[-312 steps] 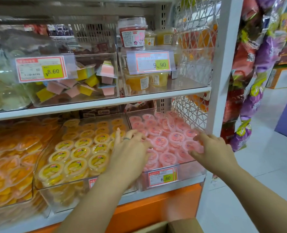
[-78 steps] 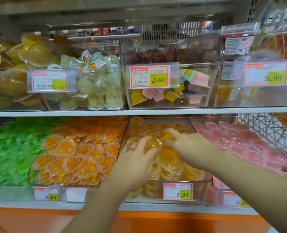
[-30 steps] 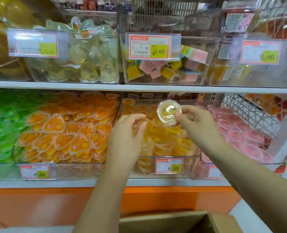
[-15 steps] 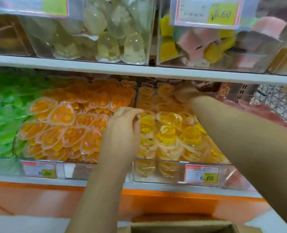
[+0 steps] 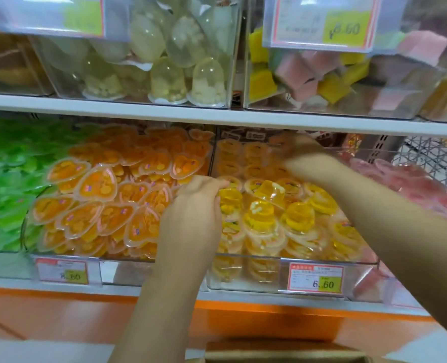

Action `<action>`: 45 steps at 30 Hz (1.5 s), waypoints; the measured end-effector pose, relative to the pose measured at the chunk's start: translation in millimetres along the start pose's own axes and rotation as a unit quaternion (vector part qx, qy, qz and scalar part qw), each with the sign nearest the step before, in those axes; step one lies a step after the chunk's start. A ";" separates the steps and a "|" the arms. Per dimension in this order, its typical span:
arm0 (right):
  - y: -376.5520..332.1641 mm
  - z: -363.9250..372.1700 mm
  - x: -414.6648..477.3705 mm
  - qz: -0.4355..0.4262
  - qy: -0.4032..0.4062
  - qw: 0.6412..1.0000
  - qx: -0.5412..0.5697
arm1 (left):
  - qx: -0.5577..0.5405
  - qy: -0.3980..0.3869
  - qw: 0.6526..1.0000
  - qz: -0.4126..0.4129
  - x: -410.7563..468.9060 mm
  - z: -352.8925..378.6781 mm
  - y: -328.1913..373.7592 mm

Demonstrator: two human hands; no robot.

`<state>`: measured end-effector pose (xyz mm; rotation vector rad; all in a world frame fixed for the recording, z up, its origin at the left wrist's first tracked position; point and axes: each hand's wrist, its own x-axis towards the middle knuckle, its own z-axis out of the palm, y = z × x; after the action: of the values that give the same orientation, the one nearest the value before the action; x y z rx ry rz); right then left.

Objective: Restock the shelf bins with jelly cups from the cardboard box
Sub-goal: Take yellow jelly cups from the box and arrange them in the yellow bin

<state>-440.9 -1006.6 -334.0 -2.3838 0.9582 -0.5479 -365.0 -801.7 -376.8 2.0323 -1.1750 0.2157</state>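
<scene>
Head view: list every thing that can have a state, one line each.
Yellow cup bin: heaped above its front rim.
Heart jelly bin: heaped full.
Left hand: fingers curled at the yellow cups' left edge; grip unclear.
Right hand: blurred, deep at the bin's back.
Cardboard box: below the shelf, mostly out of frame.

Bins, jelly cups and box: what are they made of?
Bins: probably hard clear plastic, glossy; the contents show through the walls.
Jelly cups: thin clear plastic, shiny with glints; the yellow filling shows through.
Box: brown cardboard, dull.
</scene>
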 end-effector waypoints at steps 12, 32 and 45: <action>4.0 -21.6 -76.8 -0.114 -0.145 0.983 0.020 | 0.032 0.013 0.999 0.012 -8.9 -0.6 11.0; -4.4 -27.4 -115.8 -0.026 -0.159 0.892 0.422 | -0.335 -0.074 0.936 -0.083 -13.0 -15.3 63.5; -5.5 -12.0 -142.5 0.038 -0.026 0.868 0.495 | -0.407 -0.143 0.889 -0.152 -20.4 -4.7 82.8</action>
<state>-539.9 -904.0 -346.1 -1.4128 0.5240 -0.7139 -441.5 -808.3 -339.5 1.4646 -0.8716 -0.6555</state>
